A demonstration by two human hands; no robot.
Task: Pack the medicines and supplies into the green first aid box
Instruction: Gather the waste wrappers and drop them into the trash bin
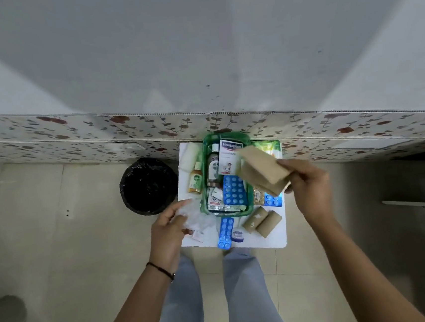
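The green first aid box [202, 161] stands open on a small white table [263, 241]. Inside it lie a dark bottle [213, 166], a white plaster carton [229, 156], a blue blister strip [233, 189] and small sachets. My right hand [309, 185] holds folded tan bandage packets [261, 171] above the box's right edge. My left hand [169, 227] rests on a clear plastic bag [198, 215] at the table's front left. Two tan bandage rolls [261, 221], another blue blister strip [225, 233] and a small blue jar [238, 236] lie in front of the box.
An amber antiseptic bottle [195, 179] and white gauze [188, 154] lie left of the box. A green packet [267, 146] and a short blue strip [273, 200] sit to its right. A black-lined bin [147, 185] stands on the floor at left. A floral-papered ledge [74, 137] runs behind.
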